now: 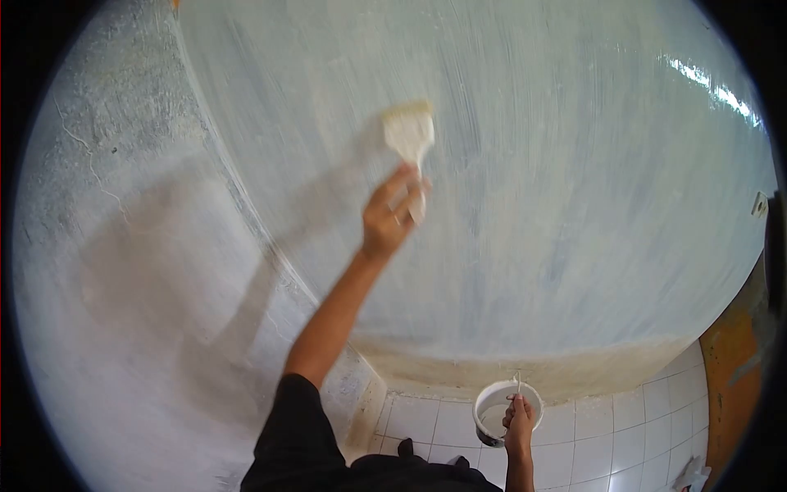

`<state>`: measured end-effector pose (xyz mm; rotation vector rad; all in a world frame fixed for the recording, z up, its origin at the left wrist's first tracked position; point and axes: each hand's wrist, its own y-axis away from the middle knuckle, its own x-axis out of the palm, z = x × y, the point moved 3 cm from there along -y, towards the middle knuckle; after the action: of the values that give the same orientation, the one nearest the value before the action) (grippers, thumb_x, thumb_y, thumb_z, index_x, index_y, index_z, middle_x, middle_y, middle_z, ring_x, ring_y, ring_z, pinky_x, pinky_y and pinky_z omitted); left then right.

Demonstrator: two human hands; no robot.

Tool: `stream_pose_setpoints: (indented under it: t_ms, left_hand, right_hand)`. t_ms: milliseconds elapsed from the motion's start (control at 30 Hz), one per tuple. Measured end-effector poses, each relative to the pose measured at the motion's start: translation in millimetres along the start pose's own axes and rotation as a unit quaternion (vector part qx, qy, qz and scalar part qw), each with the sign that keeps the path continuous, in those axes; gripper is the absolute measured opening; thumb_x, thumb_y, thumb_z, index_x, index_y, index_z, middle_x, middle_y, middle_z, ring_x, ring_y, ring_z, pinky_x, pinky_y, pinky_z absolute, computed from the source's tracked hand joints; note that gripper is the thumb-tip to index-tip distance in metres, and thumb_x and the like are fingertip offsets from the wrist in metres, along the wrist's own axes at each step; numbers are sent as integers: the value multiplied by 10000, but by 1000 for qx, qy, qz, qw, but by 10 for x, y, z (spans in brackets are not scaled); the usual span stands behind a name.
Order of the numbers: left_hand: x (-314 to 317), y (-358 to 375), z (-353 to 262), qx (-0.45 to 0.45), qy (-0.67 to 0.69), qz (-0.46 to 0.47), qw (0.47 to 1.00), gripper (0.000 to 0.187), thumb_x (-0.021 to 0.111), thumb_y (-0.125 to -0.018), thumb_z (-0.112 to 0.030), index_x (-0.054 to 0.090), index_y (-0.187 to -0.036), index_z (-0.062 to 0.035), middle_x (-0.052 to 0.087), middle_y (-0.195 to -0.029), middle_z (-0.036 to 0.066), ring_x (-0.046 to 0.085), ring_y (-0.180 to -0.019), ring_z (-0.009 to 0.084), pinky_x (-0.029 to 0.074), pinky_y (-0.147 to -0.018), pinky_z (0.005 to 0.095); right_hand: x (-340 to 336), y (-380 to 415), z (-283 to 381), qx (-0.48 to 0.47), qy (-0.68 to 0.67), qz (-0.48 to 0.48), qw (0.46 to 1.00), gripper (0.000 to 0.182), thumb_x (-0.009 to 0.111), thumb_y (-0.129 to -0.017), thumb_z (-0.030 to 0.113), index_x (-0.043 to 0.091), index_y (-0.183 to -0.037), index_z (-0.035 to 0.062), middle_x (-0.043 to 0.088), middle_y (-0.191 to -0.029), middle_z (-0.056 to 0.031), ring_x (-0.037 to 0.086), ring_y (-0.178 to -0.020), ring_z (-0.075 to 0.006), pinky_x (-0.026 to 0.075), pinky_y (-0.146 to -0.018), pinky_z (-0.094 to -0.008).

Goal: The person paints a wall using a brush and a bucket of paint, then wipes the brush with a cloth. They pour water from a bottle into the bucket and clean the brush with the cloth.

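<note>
My left hand [390, 215] is closed around the handle of a wide paintbrush [408, 138], raised high in front of the wall [557, 205]. The brush head points up, and its bristles appear to meet the wall surface, which carries streaky whitish strokes over grey-green. Low down, my right hand [517, 422] grips a white bucket [484, 403] by what looks like its thin handle, close to the rim. Pale liquid shows inside, and dark smears mark the bucket's lower outside. My fingers partly hide the grip.
A second wall [147, 271], cracked and patchy, meets the painted one in a corner on the left. White tiles [590, 455] cover the floor below. An orange-brown panel [730, 377] and a wall socket [760, 204] are at the right, with a plastic bag [693, 474] on the floor.
</note>
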<state>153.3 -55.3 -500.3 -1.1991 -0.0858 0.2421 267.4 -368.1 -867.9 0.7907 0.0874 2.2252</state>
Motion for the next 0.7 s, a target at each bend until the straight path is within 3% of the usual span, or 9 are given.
stream_pose_setpoints:
  t_ms: [133, 300, 367, 500, 600, 700]
  left_hand:
    - [181, 1179, -601, -50, 14, 80, 995, 399, 773, -625, 9, 726, -1013, -73, 631, -1158, 84, 614, -1114, 277, 540, -921, 390]
    - [110, 2004, -1305, -92, 11, 154, 984, 243, 770, -725, -40, 725, -952, -116, 646, -1120, 48, 610, -1110, 235, 525, -914, 379]
    - [29, 2170, -1570, -98, 31, 179, 978, 273, 765, -714, -42, 721, -968, -132, 637, -1119, 38, 616, -1082, 227, 517, -884, 383]
    - [-19, 2164, -1744, -147, 77, 307, 937, 259, 722, -745, -44, 719, -983, -145, 643, -1114, 16, 623, -1034, 205, 489, -873, 383]
    - [76, 1857, -1544, -205, 129, 363, 900, 211, 680, -799, -53, 712, -995, -121, 663, -1083, 27, 630, -1000, 216, 475, -886, 397]
    - [210, 1264, -1212, -230, 161, 338, 898, 209, 689, -808, -60, 700, -1015, -87, 681, -1017, 77, 636, -960, 266, 480, -881, 397]
  right_hand:
    - [16, 35, 28, 4, 5, 6, 1000, 243, 491, -1013, 263, 574, -920, 54, 298, -608, 92, 234, -454, -11, 166, -401, -208]
    - [43, 66, -38, 16, 15, 14, 1000, 250, 490, -1009, 263, 583, -922, 48, 299, -599, 94, 234, -453, -8, 168, -401, -211]
    - [39, 66, -81, 27, 14, 20, 999, 234, 506, -1004, 259, 577, -909, 57, 296, -598, 93, 232, -444, -13, 169, -398, -213]
    - [45, 17, -175, 45, 11, 12, 999, 233, 508, -1001, 261, 578, -910, 59, 294, -595, 93, 229, -441, -15, 169, -396, -213]
    - [28, 20, -205, 39, 11, 5, 999, 240, 500, -1004, 264, 578, -908, 59, 295, -595, 92, 228, -442, -15, 171, -397, -212]
    - [11, -36, -233, 34, 7, 7, 999, 246, 496, -1006, 268, 579, -904, 59, 295, -595, 91, 228, -443, -15, 172, -397, -211]
